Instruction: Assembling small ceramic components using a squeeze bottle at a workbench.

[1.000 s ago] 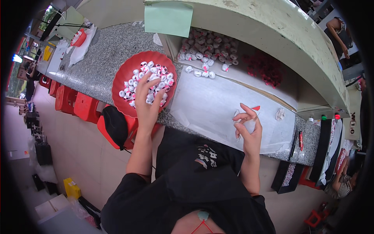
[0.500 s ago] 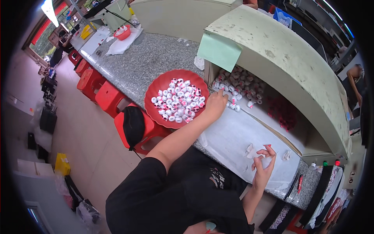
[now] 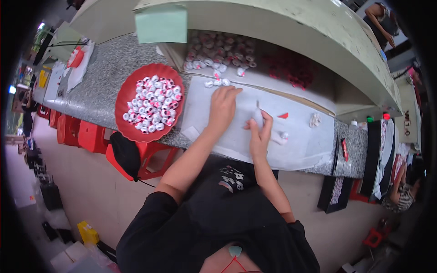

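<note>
My left hand (image 3: 223,105) is low over the white paper (image 3: 300,152), back toward the camera, its fingers drawn close together and bent. The fingertips point toward the shelf, just beside a few loose white beads (image 3: 217,83) at the paper's back edge. Whether I have a bead in that hand I cannot tell, since the palm and most of the fingertips face away from me.

My right hand (image 3: 260,136) is closed narrowly on a small white bottle (image 3: 257,117), gripped between thumb and fingers with its thin tip up and toward the shelf. Beside that hand, on the paper, lies a small white piece (image 3: 282,138), its shape blurred. Farther right on the sheet I see a red scrap (image 3: 283,115) and a crumpled tissue (image 3: 315,119).

Left of the paper, a red bowl (image 3: 125,93) sits on the speckled tabletop (image 3: 102,95), heaped with white-and-pink beads (image 3: 154,102). More white beads (image 3: 218,50) are piled at the left inside the shelf (image 3: 325,98), with dark pink pieces (image 3: 296,75) to their right.
</note>
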Action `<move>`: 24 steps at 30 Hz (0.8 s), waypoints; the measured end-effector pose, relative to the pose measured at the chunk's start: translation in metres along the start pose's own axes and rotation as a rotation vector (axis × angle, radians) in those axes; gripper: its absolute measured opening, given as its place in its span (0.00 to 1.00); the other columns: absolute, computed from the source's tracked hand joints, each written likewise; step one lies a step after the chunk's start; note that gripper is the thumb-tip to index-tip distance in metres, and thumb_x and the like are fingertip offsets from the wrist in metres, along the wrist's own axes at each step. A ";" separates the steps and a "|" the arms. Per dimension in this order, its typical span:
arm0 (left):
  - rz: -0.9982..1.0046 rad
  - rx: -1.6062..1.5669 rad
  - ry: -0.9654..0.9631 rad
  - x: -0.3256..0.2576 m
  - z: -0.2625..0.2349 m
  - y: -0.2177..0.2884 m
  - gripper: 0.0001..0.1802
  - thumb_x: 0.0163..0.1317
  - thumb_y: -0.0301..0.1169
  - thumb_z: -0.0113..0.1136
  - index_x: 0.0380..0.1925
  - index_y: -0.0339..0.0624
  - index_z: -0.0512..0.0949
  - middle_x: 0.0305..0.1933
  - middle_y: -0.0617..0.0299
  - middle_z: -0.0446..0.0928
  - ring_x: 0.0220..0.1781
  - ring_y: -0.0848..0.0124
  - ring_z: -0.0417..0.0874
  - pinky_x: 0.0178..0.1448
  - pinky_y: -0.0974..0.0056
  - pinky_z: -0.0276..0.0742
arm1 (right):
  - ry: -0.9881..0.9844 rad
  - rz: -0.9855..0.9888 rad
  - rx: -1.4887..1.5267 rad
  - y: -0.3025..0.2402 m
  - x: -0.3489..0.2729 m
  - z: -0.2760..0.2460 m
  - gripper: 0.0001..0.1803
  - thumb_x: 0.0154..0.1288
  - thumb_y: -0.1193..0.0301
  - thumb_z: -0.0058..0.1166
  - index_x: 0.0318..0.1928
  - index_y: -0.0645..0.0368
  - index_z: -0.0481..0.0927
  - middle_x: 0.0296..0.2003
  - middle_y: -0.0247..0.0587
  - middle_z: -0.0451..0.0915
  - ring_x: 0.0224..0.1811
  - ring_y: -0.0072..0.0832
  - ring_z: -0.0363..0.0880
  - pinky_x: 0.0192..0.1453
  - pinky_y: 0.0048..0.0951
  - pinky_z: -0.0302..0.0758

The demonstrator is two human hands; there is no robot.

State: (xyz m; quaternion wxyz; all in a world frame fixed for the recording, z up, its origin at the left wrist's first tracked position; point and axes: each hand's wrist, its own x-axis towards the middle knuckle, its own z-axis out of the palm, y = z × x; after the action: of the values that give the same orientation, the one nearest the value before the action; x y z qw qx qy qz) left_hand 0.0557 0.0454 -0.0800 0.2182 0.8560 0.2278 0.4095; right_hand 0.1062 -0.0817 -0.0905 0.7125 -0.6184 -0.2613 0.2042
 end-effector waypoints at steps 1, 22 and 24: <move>-0.003 -0.015 -0.031 0.001 -0.002 0.001 0.15 0.44 0.18 0.50 0.35 0.40 0.74 0.37 0.54 0.72 0.42 0.58 0.70 0.48 0.60 0.64 | 0.037 0.008 -0.019 0.001 0.006 0.000 0.16 0.57 0.78 0.42 0.47 0.64 0.59 0.38 0.42 0.66 0.31 0.23 0.70 0.30 0.24 0.71; 0.394 -0.060 -0.405 0.032 0.157 0.113 0.08 0.42 0.22 0.51 0.26 0.38 0.69 0.32 0.54 0.67 0.34 0.60 0.74 0.34 0.59 0.73 | 0.453 -0.150 0.209 -0.081 -0.029 -0.146 0.17 0.55 0.75 0.45 0.46 0.64 0.61 0.37 0.42 0.65 0.30 0.27 0.69 0.27 0.26 0.70; 0.410 -0.101 -0.387 0.034 0.153 0.107 0.08 0.41 0.21 0.51 0.25 0.38 0.70 0.31 0.55 0.67 0.33 0.60 0.74 0.34 0.60 0.72 | 0.432 -0.130 0.225 -0.083 -0.026 -0.138 0.17 0.55 0.75 0.45 0.45 0.64 0.61 0.36 0.42 0.66 0.30 0.27 0.69 0.27 0.26 0.70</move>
State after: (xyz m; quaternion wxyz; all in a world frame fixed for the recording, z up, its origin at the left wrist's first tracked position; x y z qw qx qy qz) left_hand 0.2198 -0.0496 -0.0865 0.2126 0.9345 -0.0168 0.2852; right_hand 0.1695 -0.2171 -0.0254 0.8277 -0.5465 -0.1181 0.0489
